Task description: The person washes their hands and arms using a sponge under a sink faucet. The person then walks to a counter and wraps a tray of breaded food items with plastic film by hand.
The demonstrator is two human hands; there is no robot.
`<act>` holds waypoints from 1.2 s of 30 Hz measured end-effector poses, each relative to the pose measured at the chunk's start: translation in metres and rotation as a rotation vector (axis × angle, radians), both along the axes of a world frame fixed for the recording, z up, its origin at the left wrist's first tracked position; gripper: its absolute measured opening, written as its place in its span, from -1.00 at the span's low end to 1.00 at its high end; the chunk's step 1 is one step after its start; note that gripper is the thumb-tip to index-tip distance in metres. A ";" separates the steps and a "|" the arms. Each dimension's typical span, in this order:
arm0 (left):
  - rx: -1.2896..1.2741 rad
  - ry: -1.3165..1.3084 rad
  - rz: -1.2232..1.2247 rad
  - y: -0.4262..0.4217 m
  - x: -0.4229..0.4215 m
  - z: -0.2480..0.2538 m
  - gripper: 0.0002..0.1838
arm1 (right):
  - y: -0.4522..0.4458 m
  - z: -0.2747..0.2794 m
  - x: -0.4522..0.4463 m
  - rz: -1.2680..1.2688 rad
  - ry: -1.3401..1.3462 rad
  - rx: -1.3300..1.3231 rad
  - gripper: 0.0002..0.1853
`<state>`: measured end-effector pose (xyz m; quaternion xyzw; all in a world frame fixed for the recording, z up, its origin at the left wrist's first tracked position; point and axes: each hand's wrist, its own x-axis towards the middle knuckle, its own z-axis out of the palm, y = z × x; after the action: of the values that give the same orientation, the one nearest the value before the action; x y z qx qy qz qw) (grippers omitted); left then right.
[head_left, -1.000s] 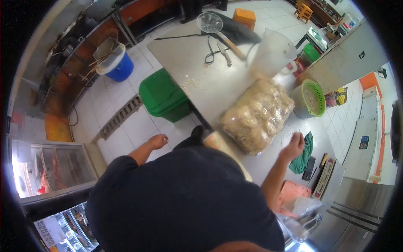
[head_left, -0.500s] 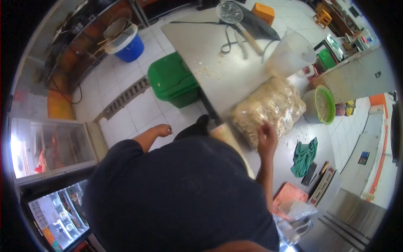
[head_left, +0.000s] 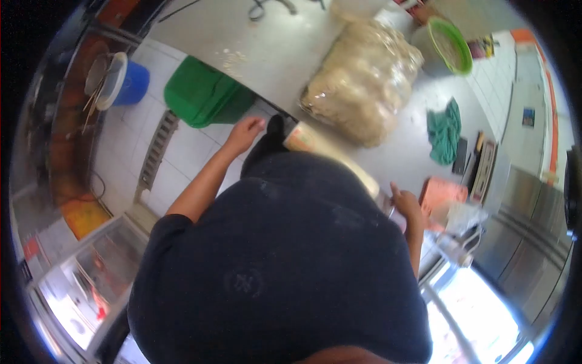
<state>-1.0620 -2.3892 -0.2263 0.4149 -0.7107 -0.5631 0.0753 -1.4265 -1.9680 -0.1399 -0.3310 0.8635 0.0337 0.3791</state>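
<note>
A big clear plastic bag (head_left: pixel 370 79), full of pale beige pieces, lies on its side on the steel table (head_left: pixel 397 161). My right hand (head_left: pixel 406 203) is over the near right edge of the table, apart from the bag, with the index finger stretched out. I see nothing held in it. My left hand (head_left: pixel 245 133) hangs in the air left of the table, near the green lidded bin (head_left: pixel 197 91). Its fingers are loosely bent and look empty. Between my body and the bag, a long pale board-like piece (head_left: pixel 333 156) runs along the table edge.
On the table's right side lie a green cloth (head_left: pixel 444 133), a dark flat object (head_left: pixel 460 156) and a pink board (head_left: pixel 442 193). Behind the bag stands a green-rimmed basket (head_left: pixel 464 51). A blue bucket (head_left: pixel 134 84) and a floor drain (head_left: pixel 156 151) are at left.
My right hand has left the bag's near side and drawn back toward the table's near right edge. My left hand has reached farther forward. The camera view has tilted down and turned.
</note>
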 end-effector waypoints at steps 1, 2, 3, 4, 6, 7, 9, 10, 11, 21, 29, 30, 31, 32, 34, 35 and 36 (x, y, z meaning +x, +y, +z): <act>0.096 0.124 0.042 0.004 -0.028 0.016 -0.55 | 0.006 -0.008 0.009 -0.037 -0.003 0.016 -0.29; 0.109 0.120 0.012 0.007 -0.050 0.028 -0.55 | 0.005 -0.015 0.022 -0.179 -0.122 -0.065 -0.27; 0.205 0.061 -0.010 0.010 -0.070 0.038 -0.52 | 0.004 -0.022 0.036 -0.314 -0.236 -0.152 -0.26; 0.294 0.003 -0.027 0.014 -0.085 0.045 -0.49 | 0.000 -0.030 0.050 -0.331 -0.231 -0.151 -0.26; 0.181 -0.148 -0.174 0.027 -0.105 0.051 -0.48 | -0.004 -0.049 0.069 -0.636 -0.196 -0.356 -0.27; 0.063 -0.301 -0.306 0.030 -0.111 0.055 -0.47 | -0.001 -0.056 0.070 -0.647 -0.194 -0.362 -0.27; 0.079 -0.268 -0.331 0.031 -0.108 0.056 -0.45 | 0.009 -0.069 0.074 -0.440 -0.037 -0.370 -0.36; 0.100 -0.235 -0.340 0.031 -0.105 0.056 -0.42 | 0.015 -0.076 0.074 -0.458 -0.040 -0.370 -0.36; 0.099 -0.243 -0.358 0.030 -0.103 0.064 -0.42 | 0.022 -0.084 0.076 -0.636 -0.132 -0.556 -0.42; 0.113 -0.017 -0.401 0.010 -0.090 0.106 -0.29 | -0.018 -0.046 0.063 -0.725 -0.317 -0.786 -0.54; -0.545 -0.106 -0.295 0.033 -0.091 0.119 -0.68 | -0.031 -0.019 0.043 -0.573 -0.291 -0.624 -0.54; -0.642 -0.113 -0.285 0.034 -0.092 0.121 -0.72 | -0.034 -0.008 0.040 -0.501 -0.266 -0.585 -0.55; -0.643 -0.115 -0.283 0.034 -0.092 0.123 -0.72 | -0.037 0.003 0.038 -0.431 -0.241 -0.544 -0.57; -0.652 -0.119 -0.305 0.034 -0.093 0.124 -0.78 | -0.043 0.019 0.034 -0.432 -0.243 -0.545 -0.57; -0.660 -0.126 -0.332 0.034 -0.094 0.122 -0.83 | -0.053 0.044 0.028 -0.311 -0.203 -0.352 -0.60; -0.696 -0.069 -0.351 0.034 -0.095 0.120 -0.83 | -0.052 0.043 0.027 -0.315 -0.205 -0.355 -0.60; -0.732 -0.012 -0.371 0.034 -0.095 0.119 -0.83 | -0.052 0.042 0.025 -0.185 0.039 -0.437 -0.65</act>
<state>-1.1572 -2.3549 -0.1069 0.2287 -0.9274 -0.2746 0.1109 -1.4014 -2.0196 -0.0982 -0.3238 0.8841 -0.1824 0.2833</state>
